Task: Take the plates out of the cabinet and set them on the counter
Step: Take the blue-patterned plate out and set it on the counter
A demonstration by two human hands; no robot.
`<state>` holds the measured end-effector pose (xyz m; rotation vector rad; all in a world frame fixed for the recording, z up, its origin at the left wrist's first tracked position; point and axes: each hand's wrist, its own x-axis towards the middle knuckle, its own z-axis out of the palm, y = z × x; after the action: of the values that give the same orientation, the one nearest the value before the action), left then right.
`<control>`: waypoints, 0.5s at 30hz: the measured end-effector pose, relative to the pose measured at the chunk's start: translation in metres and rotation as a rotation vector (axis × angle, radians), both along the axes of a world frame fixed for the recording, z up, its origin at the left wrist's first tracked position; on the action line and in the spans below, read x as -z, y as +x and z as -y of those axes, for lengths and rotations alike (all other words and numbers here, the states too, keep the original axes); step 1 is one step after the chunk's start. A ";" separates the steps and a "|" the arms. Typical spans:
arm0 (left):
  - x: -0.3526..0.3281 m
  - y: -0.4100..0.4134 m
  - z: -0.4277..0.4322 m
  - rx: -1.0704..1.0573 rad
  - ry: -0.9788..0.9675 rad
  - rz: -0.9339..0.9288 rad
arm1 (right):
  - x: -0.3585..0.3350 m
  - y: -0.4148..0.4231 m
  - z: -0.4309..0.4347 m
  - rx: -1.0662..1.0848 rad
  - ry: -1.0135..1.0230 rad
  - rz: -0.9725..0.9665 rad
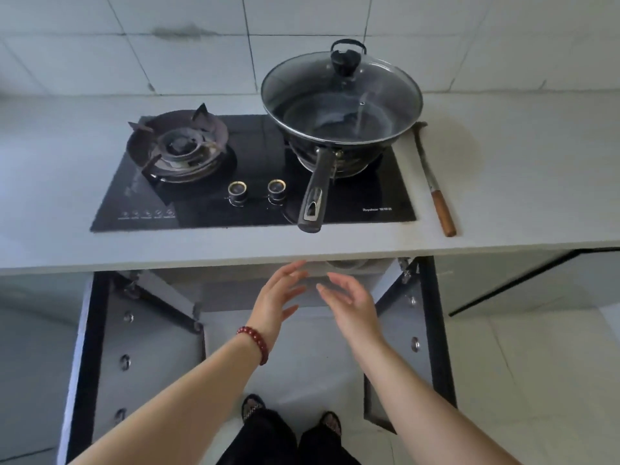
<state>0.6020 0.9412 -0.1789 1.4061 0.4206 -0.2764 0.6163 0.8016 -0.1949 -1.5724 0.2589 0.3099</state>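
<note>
In the head view, the left hand (pixel 275 297) and the right hand (pixel 349 305) are reaching side by side into the open cabinet (pixel 221 290), close to each other but not touching. Both hands are showing straight, spread fingers and are holding nothing. A red bracelet (pixel 255 344) is sitting on the left wrist.

Just above the right fingertips, under the front edge of the counter (pixel 503 182), a pale round rim of the plates (pixel 345 264) is showing inside the cabinet. It is apart from both hands, and the rest is hidden, so I cannot tell how many there are.

The two cabinet doors are standing open, one to the outer side of each arm. Beyond the hands, on the counter, a black stove (pixel 255 203) is lying, and a wok (pixel 339 112) with a glass lid is sitting on its burner beyond the right hand. Farther right of it, a tool with a wooden handle (pixel 436 189) is lying on the counter.
</note>
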 end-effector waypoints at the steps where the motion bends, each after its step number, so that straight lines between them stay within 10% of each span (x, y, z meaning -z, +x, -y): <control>1: 0.005 -0.002 -0.005 -0.023 0.005 0.004 | 0.005 0.001 -0.007 -0.027 0.002 -0.004; 15: 0.162 0.021 -0.083 -0.240 0.012 0.076 | 0.168 0.050 -0.101 -0.188 0.030 0.000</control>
<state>0.6233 1.0245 -0.3412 1.3582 0.5238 -0.0252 0.6661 0.9026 -0.3626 -1.5699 0.1058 0.4581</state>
